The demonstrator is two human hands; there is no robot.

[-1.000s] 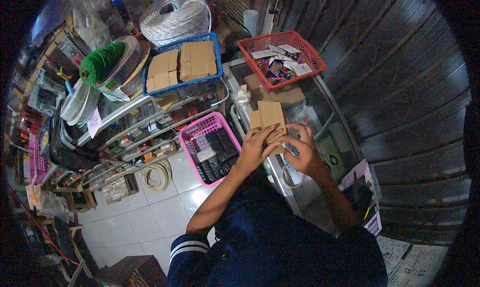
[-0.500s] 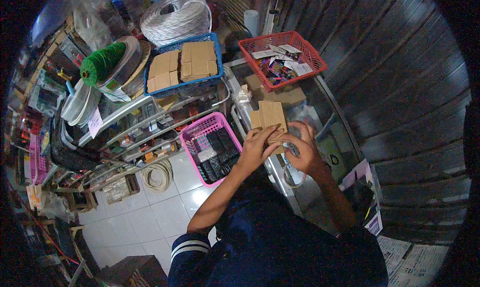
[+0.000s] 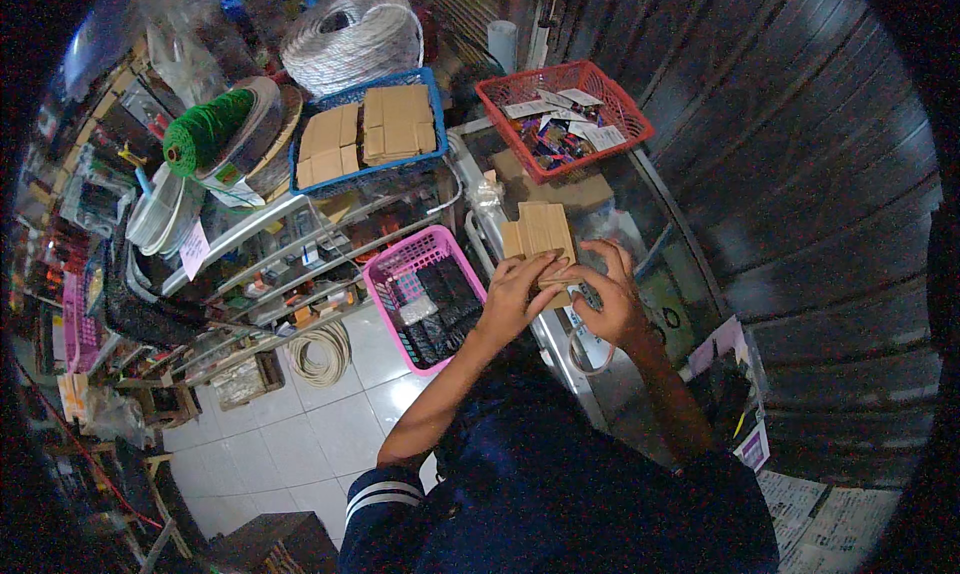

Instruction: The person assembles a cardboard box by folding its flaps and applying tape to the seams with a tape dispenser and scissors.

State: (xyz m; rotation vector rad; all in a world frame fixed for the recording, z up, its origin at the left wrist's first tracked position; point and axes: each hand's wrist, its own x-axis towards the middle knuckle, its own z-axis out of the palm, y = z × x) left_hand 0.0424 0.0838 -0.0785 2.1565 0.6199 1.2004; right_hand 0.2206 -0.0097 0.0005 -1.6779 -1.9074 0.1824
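My left hand (image 3: 517, 302) grips a folded piece of brown cardboard (image 3: 543, 228) from its near side, over the glass counter. The cardboard has ribbed creases and a stepped outline. On the right, my right hand (image 3: 614, 309) has its thumb and index finger curved to the cardboard's near right edge, close to the left fingertips. Its other fingers are raised and bent. Whether something small lies between the fingertips is hidden. A pale ring-shaped item (image 3: 590, 362) lies on the counter below the right hand.
A pink basket (image 3: 378, 299) with black-wrapped packs stands left of my hands. Beyond are a blue basket (image 3: 438, 109) of flat cardboard pieces and a red basket (image 3: 630, 109) of small packets. Rope coils and a green twine spool (image 3: 208, 129) sit at far left. Corrugated metal (image 3: 830, 224) rises at right.
The right hand's thumb and index finger have spread into a wider loop beside the cardboard. The left hand and cardboard stay nearly in place.
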